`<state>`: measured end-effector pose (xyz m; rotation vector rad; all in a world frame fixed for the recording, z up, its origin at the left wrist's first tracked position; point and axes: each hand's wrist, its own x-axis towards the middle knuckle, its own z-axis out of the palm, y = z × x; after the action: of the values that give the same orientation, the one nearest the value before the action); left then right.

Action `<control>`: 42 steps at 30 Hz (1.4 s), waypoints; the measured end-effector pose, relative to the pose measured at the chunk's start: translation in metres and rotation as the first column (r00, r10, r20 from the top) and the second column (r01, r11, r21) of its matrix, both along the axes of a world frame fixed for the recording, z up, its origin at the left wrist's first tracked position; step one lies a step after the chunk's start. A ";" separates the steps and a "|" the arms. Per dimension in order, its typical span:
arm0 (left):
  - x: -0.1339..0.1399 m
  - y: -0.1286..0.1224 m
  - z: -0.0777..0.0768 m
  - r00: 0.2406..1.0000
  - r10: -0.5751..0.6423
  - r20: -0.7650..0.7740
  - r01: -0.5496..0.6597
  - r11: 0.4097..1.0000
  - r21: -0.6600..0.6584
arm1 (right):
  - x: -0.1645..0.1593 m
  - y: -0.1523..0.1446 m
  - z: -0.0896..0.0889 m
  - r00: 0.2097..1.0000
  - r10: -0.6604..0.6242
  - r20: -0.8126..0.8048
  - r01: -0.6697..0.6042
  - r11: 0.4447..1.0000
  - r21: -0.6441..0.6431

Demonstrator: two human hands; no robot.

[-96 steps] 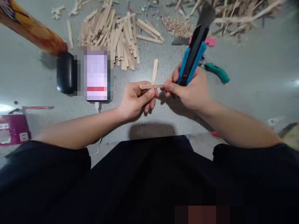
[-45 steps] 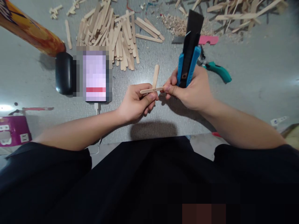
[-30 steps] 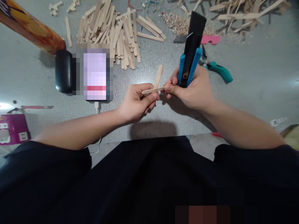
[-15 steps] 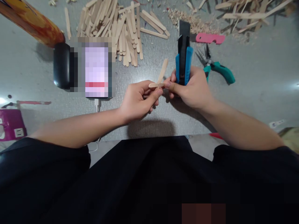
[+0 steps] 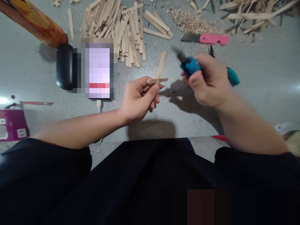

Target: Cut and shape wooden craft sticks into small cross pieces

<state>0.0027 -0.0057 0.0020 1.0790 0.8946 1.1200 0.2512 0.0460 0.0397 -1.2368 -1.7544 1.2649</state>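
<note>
My left hand (image 5: 142, 98) pinches crossed popsicle sticks between thumb and fingers. The longer popsicle stick (image 5: 162, 64) points up and away, and a short stick piece (image 5: 152, 81) lies across it near my fingertips. My right hand (image 5: 208, 82) is wrapped round a blue and black utility knife (image 5: 191, 66), held apart from the sticks, its blade blurred and pointing up to the left. Behind that hand lie teal-handled pliers (image 5: 232, 77), mostly hidden by it. A pink-handled cutter (image 5: 214, 39) rests just beyond.
A heap of popsicle sticks (image 5: 103, 20) lies at the back, with wood shavings (image 5: 194, 22) and split sticks (image 5: 255, 15) to its right. On the left are a phone (image 5: 98, 72) with a cable, a black rounded object (image 5: 64, 67), an orange cylinder (image 5: 39, 23) and a purple power socket (image 5: 15, 125).
My right hand has let go of the short stick piece and moved right, tilting the utility knife from upright toward the left. My left hand keeps the crossed sticks nearly in place.
</note>
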 end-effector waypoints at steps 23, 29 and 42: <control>-0.001 -0.002 -0.001 0.996 0.088 -0.008 -0.087 0.993 0.078 | 0.012 0.005 0.006 0.777 0.074 0.625 -0.296 0.919 0.259; -0.001 0.002 -0.010 0.989 0.147 -0.030 -0.141 0.978 0.153 | 0.009 0.005 0.013 0.651 0.091 0.754 -0.368 0.906 0.208; 0.000 0.001 -0.010 0.977 0.207 -0.043 -0.191 0.950 0.245 | 0.001 -0.001 0.016 0.706 0.141 0.694 -0.316 0.940 0.131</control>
<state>0.0026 -0.0050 -0.0076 1.2512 0.9550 1.3937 0.2526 0.0453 0.0558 -1.4746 -2.5733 0.6986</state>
